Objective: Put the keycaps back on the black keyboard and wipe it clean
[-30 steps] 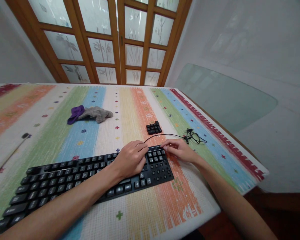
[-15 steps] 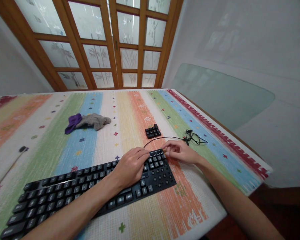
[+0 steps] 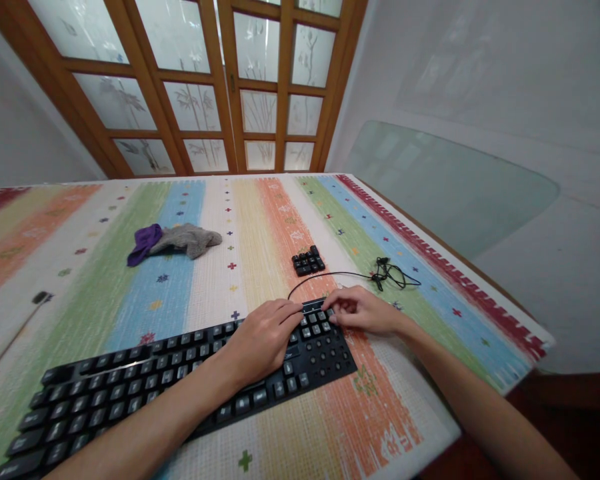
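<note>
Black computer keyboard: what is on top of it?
The left hand lies across the black computer keyboard beside the number pad, hiding the keys beneath. The right hand touches the pad's top-right corner with its fingertips; whether they pinch a keycap is hidden. Several pad positions show bare sockets.

Grey and purple cloth (image 3: pixel 175 240), striped tablecloth (image 3: pixel 260 220), glazed wooden doors (image 3: pixel 230 87)

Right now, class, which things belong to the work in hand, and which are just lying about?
In hand: keyboard, under the left hand and right hand; pile of loose keycaps beyond it, likely pulled from its part-stripped number pad.
Lying about: grey and purple cloths; tangled black cable; small dark object at far left.
</note>
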Tool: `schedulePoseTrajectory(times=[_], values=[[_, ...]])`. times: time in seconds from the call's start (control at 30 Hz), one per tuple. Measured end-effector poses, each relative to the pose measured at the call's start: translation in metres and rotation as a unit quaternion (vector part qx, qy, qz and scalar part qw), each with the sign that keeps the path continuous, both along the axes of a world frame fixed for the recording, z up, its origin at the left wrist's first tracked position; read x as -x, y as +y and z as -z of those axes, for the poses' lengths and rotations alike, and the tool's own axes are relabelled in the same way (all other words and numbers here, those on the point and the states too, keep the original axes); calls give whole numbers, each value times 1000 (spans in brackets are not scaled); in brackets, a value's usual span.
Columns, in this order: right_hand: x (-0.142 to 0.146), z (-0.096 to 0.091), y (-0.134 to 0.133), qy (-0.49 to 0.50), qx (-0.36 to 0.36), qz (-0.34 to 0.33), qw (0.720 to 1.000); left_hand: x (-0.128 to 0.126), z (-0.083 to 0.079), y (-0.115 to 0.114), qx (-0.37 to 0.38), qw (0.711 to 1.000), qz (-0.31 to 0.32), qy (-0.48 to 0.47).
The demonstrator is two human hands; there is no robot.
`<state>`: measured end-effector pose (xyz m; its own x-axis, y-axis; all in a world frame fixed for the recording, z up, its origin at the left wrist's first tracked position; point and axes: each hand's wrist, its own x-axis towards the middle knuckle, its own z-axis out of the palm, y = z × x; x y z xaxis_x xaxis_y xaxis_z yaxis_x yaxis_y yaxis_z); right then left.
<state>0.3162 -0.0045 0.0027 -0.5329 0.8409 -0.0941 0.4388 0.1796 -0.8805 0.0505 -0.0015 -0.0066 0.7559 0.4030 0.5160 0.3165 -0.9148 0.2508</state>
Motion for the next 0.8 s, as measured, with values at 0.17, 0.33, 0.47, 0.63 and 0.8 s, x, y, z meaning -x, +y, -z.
schedulePoseTrajectory(times=[0.17, 0.33, 0.47, 0.63, 0.8], values=[[-2, 1, 1, 2, -9, 1, 1000, 0, 1, 0, 3, 1000, 2, 8], [-4, -10, 8, 7, 6, 2, 1000, 0, 1, -1, 9, 1000, 0, 16], [-5, -17, 26, -11, -55, 114, 992, 0, -1, -1, 14, 1000, -3, 22], [-3, -16, 71, -111, -148, 233, 955, 0, -2, -1, 9, 999, -10, 31], [7, -14, 112, -227, -170, 264, 922, 0, -1, -1, 4, 999, -15, 32]])
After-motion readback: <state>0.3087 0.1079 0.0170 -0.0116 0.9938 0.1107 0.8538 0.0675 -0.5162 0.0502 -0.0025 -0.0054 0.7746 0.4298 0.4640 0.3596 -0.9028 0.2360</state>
